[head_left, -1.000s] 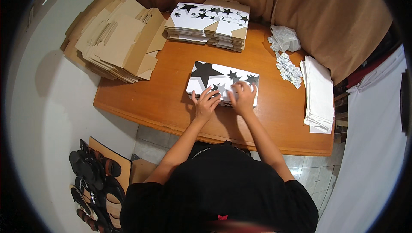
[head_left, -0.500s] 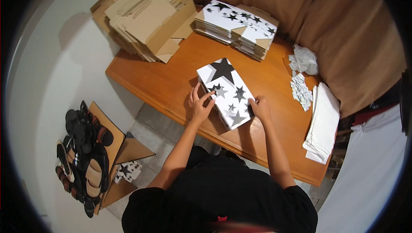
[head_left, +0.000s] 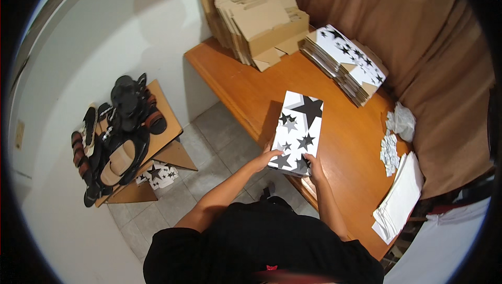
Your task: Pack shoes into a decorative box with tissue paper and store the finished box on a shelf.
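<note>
A closed white shoebox [head_left: 294, 133] printed with black and grey stars is held between my hands, above the table's front edge. My left hand [head_left: 265, 159] grips its near left corner, the thumb lying on top and the other fingers hidden beside or below it. At the near right corner, my right hand [head_left: 316, 170] has its thumb on the lid edge, with the remaining fingers mostly out of sight. Whatever the box contains cannot be seen.
Flattened brown cardboard boxes [head_left: 264, 20] and a stack of star-printed box blanks [head_left: 348, 56] stand at the back of the wooden table [head_left: 235, 82]. To the right are small packets [head_left: 389, 153], a plastic bag [head_left: 402, 121] and white paper sheets [head_left: 400, 197]. Sandals [head_left: 123, 150] crowd a cardboard-topped stand at left.
The shoebox has come nearer my body and turned, and both hands have shifted to its near end. My view has swung left, so the table appears further right.
</note>
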Motion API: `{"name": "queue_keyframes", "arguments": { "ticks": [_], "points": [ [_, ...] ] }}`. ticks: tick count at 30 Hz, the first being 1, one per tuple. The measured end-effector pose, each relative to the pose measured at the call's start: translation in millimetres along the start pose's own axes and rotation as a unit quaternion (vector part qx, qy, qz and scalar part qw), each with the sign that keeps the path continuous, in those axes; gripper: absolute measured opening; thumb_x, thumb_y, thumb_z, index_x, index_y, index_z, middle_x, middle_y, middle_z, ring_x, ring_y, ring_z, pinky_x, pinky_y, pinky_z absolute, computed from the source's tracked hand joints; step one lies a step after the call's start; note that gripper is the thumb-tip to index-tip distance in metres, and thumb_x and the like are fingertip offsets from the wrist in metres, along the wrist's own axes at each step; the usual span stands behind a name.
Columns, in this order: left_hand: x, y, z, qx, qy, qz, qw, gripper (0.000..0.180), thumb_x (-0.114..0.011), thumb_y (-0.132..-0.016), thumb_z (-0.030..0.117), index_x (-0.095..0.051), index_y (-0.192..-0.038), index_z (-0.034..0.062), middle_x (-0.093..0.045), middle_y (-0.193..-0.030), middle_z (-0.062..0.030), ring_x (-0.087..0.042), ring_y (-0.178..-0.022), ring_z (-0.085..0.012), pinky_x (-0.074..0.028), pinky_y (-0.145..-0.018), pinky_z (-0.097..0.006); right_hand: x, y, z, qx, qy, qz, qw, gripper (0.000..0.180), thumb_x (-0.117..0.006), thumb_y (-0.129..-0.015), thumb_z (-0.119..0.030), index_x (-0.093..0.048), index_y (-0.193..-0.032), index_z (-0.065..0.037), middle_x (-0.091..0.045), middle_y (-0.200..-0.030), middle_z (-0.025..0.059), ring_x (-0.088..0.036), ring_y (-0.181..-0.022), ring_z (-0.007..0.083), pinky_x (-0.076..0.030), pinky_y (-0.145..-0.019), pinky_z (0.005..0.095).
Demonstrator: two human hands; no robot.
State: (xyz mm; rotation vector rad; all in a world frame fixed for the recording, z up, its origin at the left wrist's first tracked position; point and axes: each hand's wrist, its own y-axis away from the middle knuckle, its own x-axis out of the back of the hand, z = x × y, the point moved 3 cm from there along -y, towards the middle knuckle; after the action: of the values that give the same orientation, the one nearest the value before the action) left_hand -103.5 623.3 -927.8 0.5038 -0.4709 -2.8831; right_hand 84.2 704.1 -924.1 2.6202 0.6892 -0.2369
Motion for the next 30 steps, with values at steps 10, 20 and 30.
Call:
{"name": "queue_keyframes", "arguments": {
  "ticks": [10,20,30],
  "points": [
    [139.0,217.0,6.6,-0.061,-0.01,0.104,0.993,0.09,-0.058,-0.072,0.022,-0.007,-0.145,0.0077,-0.022,-0.143,-0.0129,-0.022,-0.131,-0.0239,-0.018,-0.107,-0.034,-205.0,100.4,45.6,-0.007,0.015,-0.132,0.991,0.08,-0.053,-0.066,-0.006,-0.021,-0.14,-0.01,-0.042,-0.124,0.0125,-0.043,-0.114,0.025,-0.034,-0.097,0.0342],
    [254.0,501.8,32.2,-0.16,0.059,0.292,0.941,0.091,-0.057,-0.07,0.024,-0.009,-0.145,0.0039,-0.021,-0.146,-0.0118,-0.019,-0.134,-0.0212,-0.015,-0.107,-0.03,-439.6,210.9,106.6,0.01,0.126,-0.381,0.916,0.093,-0.057,-0.072,-0.02,-0.001,-0.146,-0.011,-0.022,-0.143,0.0137,-0.025,-0.13,0.0256,-0.021,-0.106,0.0339],
    [405.7,649.1,67.9,-0.245,0.175,0.455,0.838,0.088,-0.057,-0.071,0.033,-0.016,-0.143,0.0028,-0.032,-0.141,-0.014,-0.032,-0.128,-0.0227,-0.023,-0.105,-0.033,-687.8,238.0,122.3,0.304,0.187,-0.621,0.697,0.138,-0.078,-0.051,-0.06,0.007,-0.142,-0.001,0.001,-0.146,0.0267,-0.004,-0.136,0.0389,-0.01,-0.108,0.0477]
  ]
}}
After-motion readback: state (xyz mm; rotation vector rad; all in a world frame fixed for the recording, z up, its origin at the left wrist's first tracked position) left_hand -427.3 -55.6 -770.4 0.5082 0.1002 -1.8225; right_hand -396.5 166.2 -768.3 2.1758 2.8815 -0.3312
